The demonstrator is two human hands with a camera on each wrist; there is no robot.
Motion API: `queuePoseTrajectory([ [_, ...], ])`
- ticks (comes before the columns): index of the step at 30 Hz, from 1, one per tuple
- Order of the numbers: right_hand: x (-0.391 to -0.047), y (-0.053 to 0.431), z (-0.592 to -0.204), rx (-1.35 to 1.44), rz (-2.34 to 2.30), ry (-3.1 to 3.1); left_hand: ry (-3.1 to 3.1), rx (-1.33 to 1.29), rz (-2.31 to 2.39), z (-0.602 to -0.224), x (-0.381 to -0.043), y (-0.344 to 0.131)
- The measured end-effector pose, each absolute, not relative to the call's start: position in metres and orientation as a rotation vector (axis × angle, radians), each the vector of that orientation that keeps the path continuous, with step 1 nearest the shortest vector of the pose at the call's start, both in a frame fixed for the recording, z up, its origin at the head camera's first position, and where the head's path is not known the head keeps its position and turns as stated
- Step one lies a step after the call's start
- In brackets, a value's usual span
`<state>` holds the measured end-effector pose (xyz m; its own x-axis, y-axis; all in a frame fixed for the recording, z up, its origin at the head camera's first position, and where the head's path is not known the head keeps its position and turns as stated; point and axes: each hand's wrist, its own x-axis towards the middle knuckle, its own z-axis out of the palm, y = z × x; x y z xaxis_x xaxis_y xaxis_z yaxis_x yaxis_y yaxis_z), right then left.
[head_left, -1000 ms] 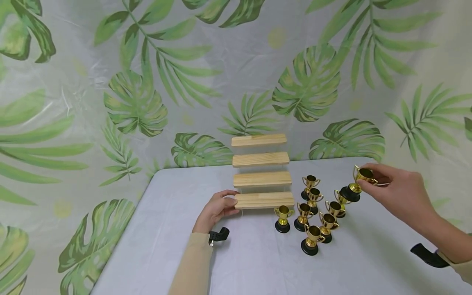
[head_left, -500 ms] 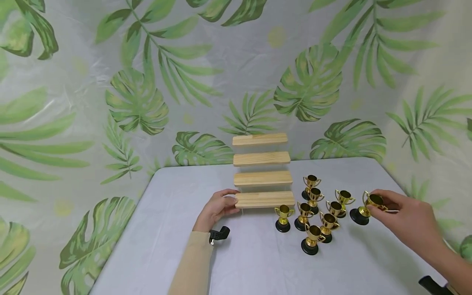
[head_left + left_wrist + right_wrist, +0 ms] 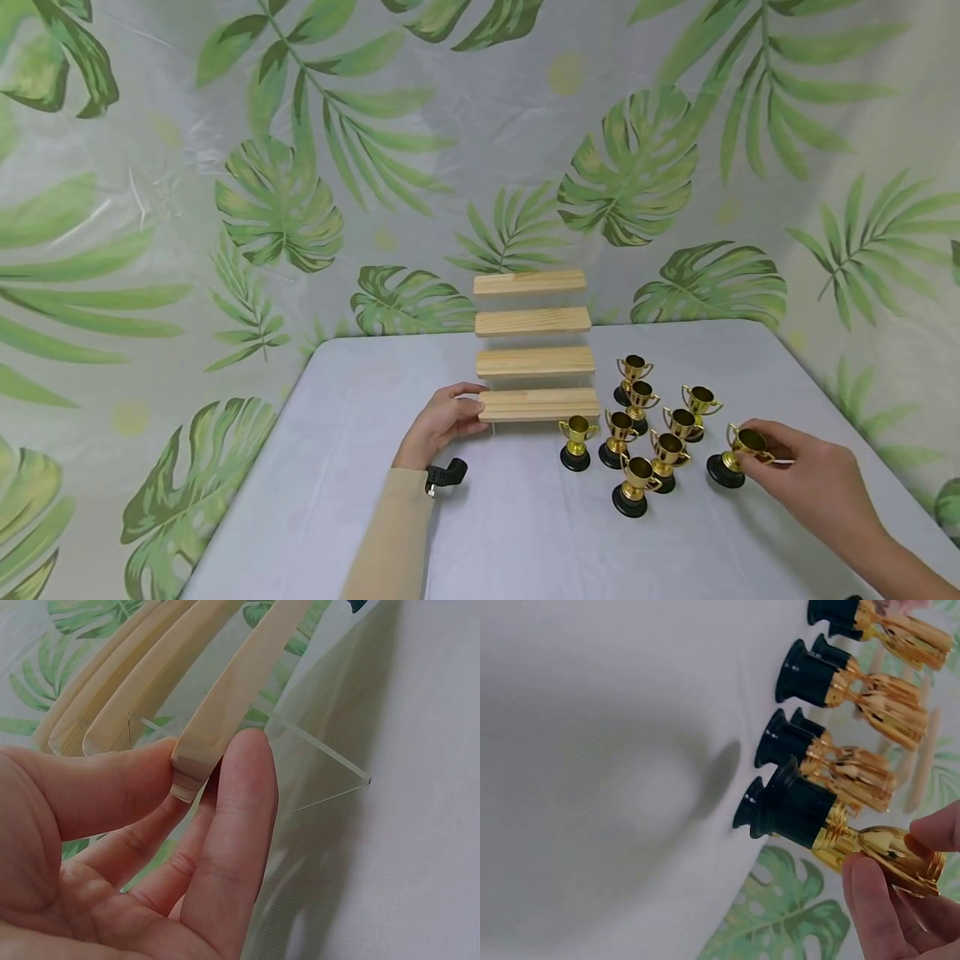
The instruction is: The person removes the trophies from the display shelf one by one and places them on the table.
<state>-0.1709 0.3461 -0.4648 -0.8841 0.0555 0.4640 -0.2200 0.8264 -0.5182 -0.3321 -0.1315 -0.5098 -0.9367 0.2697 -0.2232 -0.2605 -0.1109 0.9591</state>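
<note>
A stand with several pale wooden shelves has its lowest shelf (image 3: 540, 406) pinched at the left end by my left hand (image 3: 442, 423). In the left wrist view, the thumb lies on one side of the shelf end (image 3: 196, 761) and the fingers on the other. My right hand (image 3: 813, 475) holds a small gold trophy cup (image 3: 731, 460) by its bowl, at the right of the table. The trophy's black base (image 3: 802, 810) tilts a little and shows over the tablecloth in the right wrist view. Beside it stands a group of matching trophies (image 3: 637, 475), upright.
One trophy (image 3: 577, 442) stands just in front of the stand's right end. Thin clear supports (image 3: 322, 746) join the shelves. A white cloth covers the table (image 3: 525, 533), and a leaf-patterned curtain (image 3: 510, 125) hangs behind it.
My right hand has carried the trophy cup away from the others, first right and down, then closer to the table's front. The left hand keeps its place on the shelf.
</note>
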Motion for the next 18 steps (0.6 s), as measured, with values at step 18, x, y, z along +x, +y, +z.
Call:
queuePoseTrajectory([
  [18,-0.170,0.339,-0.489,0.218,0.746,-2.518,1.824,0.006,2.105,-0.511,-0.333,-0.130],
])
